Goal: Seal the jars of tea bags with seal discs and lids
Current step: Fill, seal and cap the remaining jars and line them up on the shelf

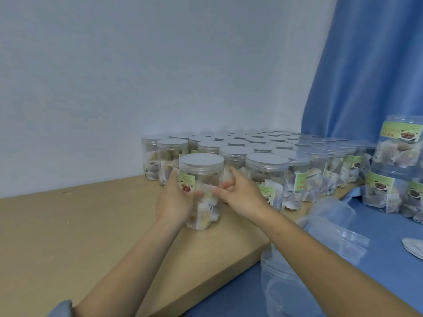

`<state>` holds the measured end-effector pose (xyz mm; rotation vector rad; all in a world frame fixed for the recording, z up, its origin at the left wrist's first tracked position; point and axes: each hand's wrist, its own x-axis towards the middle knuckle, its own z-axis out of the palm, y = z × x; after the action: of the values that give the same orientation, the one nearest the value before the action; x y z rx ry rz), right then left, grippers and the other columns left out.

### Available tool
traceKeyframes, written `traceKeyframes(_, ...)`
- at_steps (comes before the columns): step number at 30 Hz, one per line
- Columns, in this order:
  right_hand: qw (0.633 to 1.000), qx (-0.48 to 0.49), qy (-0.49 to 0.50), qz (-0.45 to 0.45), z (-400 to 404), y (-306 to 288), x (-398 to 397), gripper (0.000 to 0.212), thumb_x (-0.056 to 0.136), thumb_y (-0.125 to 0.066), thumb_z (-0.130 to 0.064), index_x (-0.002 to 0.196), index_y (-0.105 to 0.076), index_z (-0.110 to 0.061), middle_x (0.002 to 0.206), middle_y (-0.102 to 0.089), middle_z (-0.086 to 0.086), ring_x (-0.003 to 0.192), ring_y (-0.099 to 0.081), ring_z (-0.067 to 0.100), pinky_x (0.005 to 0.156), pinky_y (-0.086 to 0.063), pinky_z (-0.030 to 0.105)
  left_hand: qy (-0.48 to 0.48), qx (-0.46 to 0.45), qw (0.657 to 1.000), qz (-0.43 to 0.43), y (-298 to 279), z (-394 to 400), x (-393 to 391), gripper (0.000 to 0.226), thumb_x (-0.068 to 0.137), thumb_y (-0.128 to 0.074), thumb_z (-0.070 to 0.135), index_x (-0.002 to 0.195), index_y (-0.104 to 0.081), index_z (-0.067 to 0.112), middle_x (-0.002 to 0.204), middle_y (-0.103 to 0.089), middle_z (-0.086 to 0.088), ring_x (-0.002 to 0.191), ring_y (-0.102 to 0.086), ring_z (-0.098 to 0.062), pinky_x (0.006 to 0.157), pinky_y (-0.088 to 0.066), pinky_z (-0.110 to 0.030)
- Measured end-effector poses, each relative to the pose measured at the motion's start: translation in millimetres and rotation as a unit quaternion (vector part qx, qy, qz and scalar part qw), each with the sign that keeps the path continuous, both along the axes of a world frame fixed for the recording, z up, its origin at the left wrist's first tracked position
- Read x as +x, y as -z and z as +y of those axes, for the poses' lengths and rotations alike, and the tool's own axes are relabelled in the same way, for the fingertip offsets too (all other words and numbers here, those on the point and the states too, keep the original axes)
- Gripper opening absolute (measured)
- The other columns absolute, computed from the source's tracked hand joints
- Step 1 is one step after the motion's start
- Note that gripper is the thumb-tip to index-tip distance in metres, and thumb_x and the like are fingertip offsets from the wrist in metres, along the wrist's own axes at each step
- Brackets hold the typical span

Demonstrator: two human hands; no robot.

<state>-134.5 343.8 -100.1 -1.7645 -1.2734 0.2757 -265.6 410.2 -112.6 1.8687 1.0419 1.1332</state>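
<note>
A clear plastic jar of tea bags (201, 177), closed with a transparent lid over a white seal disc, stands on the wooden board (68, 225). My left hand (175, 200) holds its left side over the green label. My right hand (240, 193) grips its right side, fingers curled against the wall. Behind it stand several rows of lidded jars (240, 147) of the same kind.
Stacked jars (398, 165) stand at the right on a blue cloth (377, 236). A plastic bag of clear lids (295, 277) lies near my right forearm. White seal discs (412, 247) lie at the right edge. A blue curtain (366, 65) hangs behind.
</note>
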Motion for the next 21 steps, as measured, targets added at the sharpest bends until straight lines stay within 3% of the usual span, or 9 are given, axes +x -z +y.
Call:
traceKeyframes(2,0.998,-0.038,-0.043,0.027,4,1,0,0.061,0.089,-0.063,-0.017,0.141,-0.034,-0.009,0.132,-0.054,0.005,0.109,-0.056,0.013,0.090,-0.044,0.023,0.000,-0.030,0.999,-0.018,3,5,0,0.067,0.086,-0.061,0.013,0.143,-0.027,0.019,0.114,-0.062,-0.006,0.101,-0.058,-0.026,0.072,-0.041,-0.027)
traceKeyframes(5,0.994,-0.065,-0.079,0.026,-6,10,4,0.061,0.090,-0.059,-0.012,0.145,-0.033,-0.014,0.143,-0.045,0.006,0.122,-0.051,0.013,0.104,-0.040,0.027,-0.024,-0.030,0.999,-0.023,10,1,0,0.063,0.089,-0.052,0.007,0.144,-0.024,0.018,0.130,-0.056,-0.005,0.115,-0.054,-0.025,0.084,-0.038,-0.026)
traceKeyframes(7,0.995,-0.072,-0.068,0.010,-18,12,10,0.058,0.090,-0.060,-0.016,0.143,-0.037,-0.020,0.142,-0.047,0.001,0.120,-0.053,0.012,0.104,-0.041,0.029,-0.037,-0.012,0.999,-0.021,11,-10,8,0.050,0.090,-0.047,0.004,0.137,-0.034,0.015,0.125,-0.058,-0.005,0.109,-0.056,-0.023,0.083,-0.037,-0.025)
traceKeyframes(10,0.998,-0.042,-0.036,0.004,-44,0,20,0.050,0.090,-0.060,-0.020,0.137,-0.046,-0.023,0.134,-0.055,-0.003,0.112,-0.057,0.010,0.100,-0.045,0.031,0.028,0.025,0.999,-0.037,4,-37,34,0.035,0.088,-0.049,0.000,0.120,-0.049,0.016,0.114,-0.062,0.000,0.093,-0.058,-0.013,0.078,-0.039,-0.020)
traceKeyframes(14,0.998,0.052,0.021,0.000,-94,-30,45,0.034,0.092,-0.057,-0.020,0.126,-0.057,-0.022,0.119,-0.064,-0.003,0.102,-0.063,0.012,0.096,-0.048,0.035,0.134,0.056,0.984,-0.102,-20,-88,96,0.032,0.083,-0.054,-0.004,0.103,-0.052,0.021,0.099,-0.064,0.006,0.086,-0.060,-0.002,0.072,-0.047,-0.013)
traceKeyframes(17,0.988,0.101,0.113,-0.021,-145,-51,81,0.027,0.094,-0.055,-0.022,0.120,-0.062,-0.021,0.115,-0.067,-0.002,0.105,-0.061,0.009,0.098,-0.045,0.029,0.192,0.054,0.968,-0.155,-42,-134,153,0.027,0.082,-0.056,0.000,0.101,-0.054,0.019,0.089,-0.064,0.009,0.077,-0.058,0.008,0.069,-0.044,-0.007)
traceKeyframes(21,0.970,0.132,0.205,-0.012,-225,-62,138,0.019,0.094,-0.053,-0.020,0.109,-0.065,-0.023,0.110,-0.070,0.000,0.106,-0.062,0.014,0.098,-0.046,0.038,0.293,0.043,0.943,-0.151,-61,-205,234,0.028,0.079,-0.053,-0.002,0.096,-0.056,0.020,0.084,-0.064,0.009,0.068,-0.055,0.009,0.056,-0.038,-0.001)
